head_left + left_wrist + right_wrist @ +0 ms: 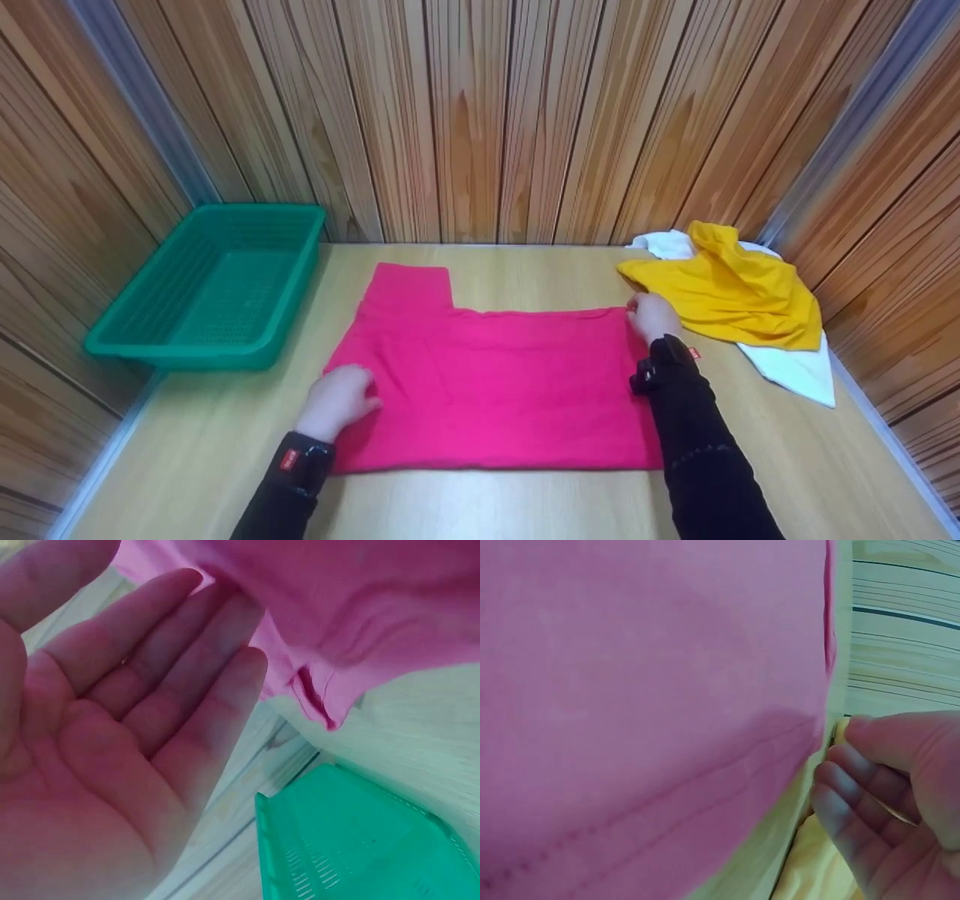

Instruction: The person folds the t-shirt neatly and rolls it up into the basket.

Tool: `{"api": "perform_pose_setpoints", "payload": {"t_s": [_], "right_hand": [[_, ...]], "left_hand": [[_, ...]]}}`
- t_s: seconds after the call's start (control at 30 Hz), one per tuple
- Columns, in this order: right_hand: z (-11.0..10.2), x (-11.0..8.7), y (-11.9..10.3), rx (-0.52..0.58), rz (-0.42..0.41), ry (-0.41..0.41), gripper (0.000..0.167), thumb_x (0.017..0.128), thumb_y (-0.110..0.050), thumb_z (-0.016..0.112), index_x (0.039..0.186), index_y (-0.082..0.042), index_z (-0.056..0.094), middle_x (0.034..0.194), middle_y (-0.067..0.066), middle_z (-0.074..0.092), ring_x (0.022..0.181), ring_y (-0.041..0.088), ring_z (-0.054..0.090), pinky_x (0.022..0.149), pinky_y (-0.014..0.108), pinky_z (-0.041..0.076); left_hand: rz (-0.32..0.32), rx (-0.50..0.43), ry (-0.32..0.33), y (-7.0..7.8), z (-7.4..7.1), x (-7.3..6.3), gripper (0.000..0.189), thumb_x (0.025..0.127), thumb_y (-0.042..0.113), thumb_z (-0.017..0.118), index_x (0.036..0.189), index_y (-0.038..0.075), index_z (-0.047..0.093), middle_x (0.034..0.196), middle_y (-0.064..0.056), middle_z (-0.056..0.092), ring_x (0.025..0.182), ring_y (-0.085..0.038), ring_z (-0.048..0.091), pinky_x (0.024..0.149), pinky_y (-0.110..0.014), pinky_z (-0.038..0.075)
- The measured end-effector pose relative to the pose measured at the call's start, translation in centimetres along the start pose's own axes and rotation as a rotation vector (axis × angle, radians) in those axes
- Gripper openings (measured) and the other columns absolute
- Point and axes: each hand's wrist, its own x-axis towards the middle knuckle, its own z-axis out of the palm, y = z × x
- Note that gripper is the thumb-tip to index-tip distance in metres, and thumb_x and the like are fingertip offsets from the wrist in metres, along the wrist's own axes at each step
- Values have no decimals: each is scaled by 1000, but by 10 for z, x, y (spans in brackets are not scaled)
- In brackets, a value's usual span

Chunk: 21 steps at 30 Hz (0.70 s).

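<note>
A pink T-shirt (495, 382) lies flat and folded on the table, a sleeve (412, 285) pointing away at its far left. My left hand (339, 401) is over the shirt's left edge; in the left wrist view its palm (112, 742) shows, the fingers nearly straight with nothing between them. At the far right corner is my right hand (654, 316). In the right wrist view, the stitched hem (667, 817) runs toward that corner, and the right hand's (900, 795) loosely bent fingers are beside it, with no cloth visible between thumb and fingers.
A green plastic basket (206, 352) stands at the back left. A yellow cloth (739, 300) lies crumpled over white cloth (799, 371) at the back right, close to my right hand. Wood-panelled walls (465, 120) enclose the table (495, 506) on three sides.
</note>
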Motion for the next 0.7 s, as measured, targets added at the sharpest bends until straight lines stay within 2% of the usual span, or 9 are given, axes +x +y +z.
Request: {"api": "perform_pose_setpoints", "payload": {"t_s": [0.13,0.23,0.33,0.43,0.5,0.63,0.7], "right_hand": [[3,-1,1,-37,7,-5,25,93,-6,59,111,10,65,110,30,64,107,47,57,96,56,42],[4,-2,0,-56,-13,15,24,92,-4,58,110,9,66,110,31,64,106,48,58,95,56,42],[5,-3,0,-79,-31,26,23,92,-3,56,109,8,67,110,31,63,106,49,58,95,57,43],[8,-3,1,-108,-39,23,23,92,-1,54,109,7,68,111,30,61,106,49,57,94,57,43],[10,-2,2,-117,-41,18,24,93,0,52,110,7,67,111,29,60,106,48,57,95,57,43],[12,-3,2,-124,-53,18,25,95,1,50,112,8,67,112,30,59,107,48,56,95,57,43],[11,-4,1,-128,-54,15,26,95,2,49,113,8,66,114,31,58,108,49,56,97,57,43]], "left_hand": [[-19,-48,3,-3,-9,13,27,78,11,80,68,10,55,63,0,48,63,-21,48,60,-40,43],[-35,-68,30,-6,-16,26,15,80,9,76,75,7,62,69,-3,57,67,-24,55,63,-43,46],[-68,-89,37,-11,-23,41,9,84,10,73,86,3,68,80,-9,66,78,-30,63,70,-47,50],[-131,-109,26,-18,-26,56,14,88,11,70,95,0,69,91,-14,70,89,-35,65,76,-50,51],[-196,-122,29,-24,-26,65,14,90,12,68,97,-1,69,94,-16,70,92,-36,65,76,-51,51],[-303,-152,93,-34,-20,77,17,93,12,60,96,-1,70,95,-19,70,93,-39,65,74,-52,50],[-336,-169,139,-36,-16,82,19,93,11,56,98,-2,69,98,-21,70,95,-41,65,75,-54,50]]}}
